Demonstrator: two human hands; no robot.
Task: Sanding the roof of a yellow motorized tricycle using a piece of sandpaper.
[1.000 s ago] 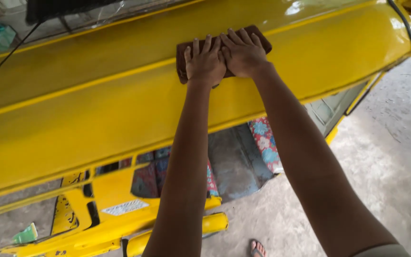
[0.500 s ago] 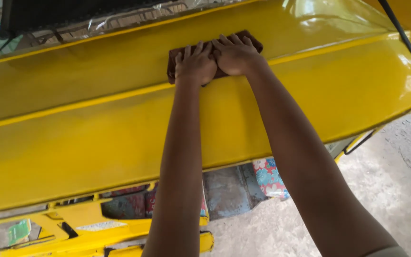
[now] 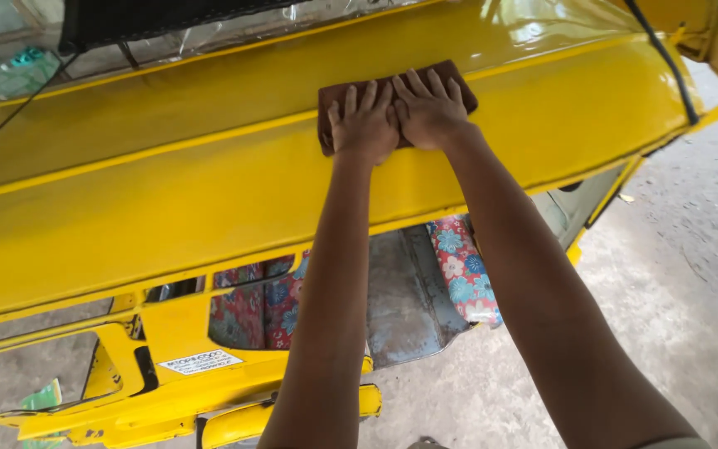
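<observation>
Both hands, the left hand (image 3: 365, 125) and right hand (image 3: 427, 108), lie flat with fingers spread, neither grip closed, pressing the brown cloth (image 3: 395, 93) onto the yellow roof panel (image 3: 168, 208) at upper centre, slightly rightward of 1 second earlier, suggesting wiping continues.

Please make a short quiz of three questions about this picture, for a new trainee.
1. True or false: both hands lie flat on the brown cloth.
2. What colour is the roof panel under the cloth? A) red B) yellow C) white
3. What pattern covers the seat cushion below the roof?

Key:
1. True. The left hand and the right hand press side by side on the brown cloth.
2. B. The roof panel is glossy yellow.
3. A flower pattern covers the seat cushion.
</observation>
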